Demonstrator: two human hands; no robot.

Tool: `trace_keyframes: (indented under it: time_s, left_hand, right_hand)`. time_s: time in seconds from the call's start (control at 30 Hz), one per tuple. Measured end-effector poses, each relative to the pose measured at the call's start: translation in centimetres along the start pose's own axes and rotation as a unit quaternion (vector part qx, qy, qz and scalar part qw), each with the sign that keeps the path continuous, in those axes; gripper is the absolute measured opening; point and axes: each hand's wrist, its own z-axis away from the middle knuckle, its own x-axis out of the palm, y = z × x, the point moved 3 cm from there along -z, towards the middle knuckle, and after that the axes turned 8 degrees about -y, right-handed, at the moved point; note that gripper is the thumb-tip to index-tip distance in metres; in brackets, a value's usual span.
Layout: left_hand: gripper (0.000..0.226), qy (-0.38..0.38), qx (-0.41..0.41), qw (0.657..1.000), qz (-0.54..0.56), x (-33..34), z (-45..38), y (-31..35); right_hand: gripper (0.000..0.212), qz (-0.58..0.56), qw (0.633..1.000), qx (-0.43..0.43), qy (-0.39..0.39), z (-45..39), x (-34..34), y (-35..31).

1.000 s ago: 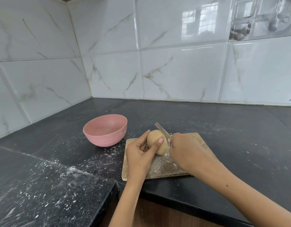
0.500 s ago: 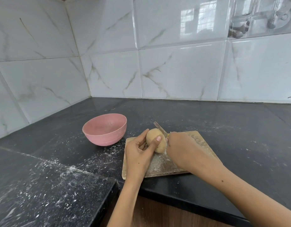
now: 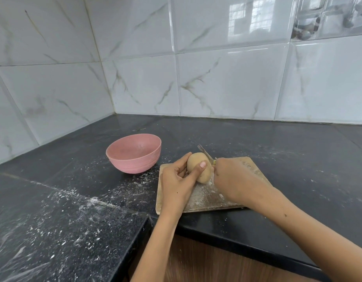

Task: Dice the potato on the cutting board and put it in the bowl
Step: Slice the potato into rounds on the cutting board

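1. Potato (image 3: 199,166) lies whole on the board (image 3: 206,197), at its far left part, with the long side pointing away from the person.
2. The left hand (image 3: 179,181) holds the potato from the left; thumb on the near side, fingers curled at the far side.
3. The right hand (image 3: 235,180) is closed around a knife (image 3: 205,153); the handle is hidden, the blade sits at the right side of the potato.
4. The bowl (image 3: 134,152) stands left of the potato, beside the board, nothing in it.
5. I judge the potato is firm, rather heavy and round, so it can roll under the blade. The skin looks dry, not slippery.
6. Best hold is across the middle, fingertips tucked away from the blade. After the first cut, put the flat face down.
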Motion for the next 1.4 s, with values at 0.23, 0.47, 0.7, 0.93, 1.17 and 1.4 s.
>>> trace_keyframes:
  time_s: [0.23,0.47,0.7,0.93,1.17,1.4]
  left_hand:
    - [0.051,0.001,0.007,1.000,0.002,0.1,0.0,-0.2]
    - [0.047,-0.006,-0.003,1.000,0.018,0.0,-0.2,-0.4]
    - [0.048,0.002,0.001,1.000,0.008,0.1,-0.2,-0.4]
    - [0.052,-0.007,-0.008,1.000,0.015,-0.1,-0.4,-0.6]
    - [0.050,0.005,-0.004,1.000,0.012,-0.2,-0.2,-0.6]
    - [0.057,-0.019,-0.015,0.999,0.021,-0.1,-0.3,-0.4]
  right_hand:
    - [0.036,0.017,1.000,0.013,-0.014,0.3,0.4,0.2]
    - [0.036,0.038,0.999,0.015,-0.030,0.5,0.9,0.4]
    - [0.038,0.020,0.999,0.029,-0.022,-1.6,0.9,0.2]
    - [0.037,0.012,0.998,0.046,-0.028,0.9,1.6,0.7]
    - [0.038,0.036,0.996,0.055,-0.061,-1.3,0.9,0.1]
    - [0.032,0.027,0.997,0.026,-0.070,0.4,1.2,0.6]
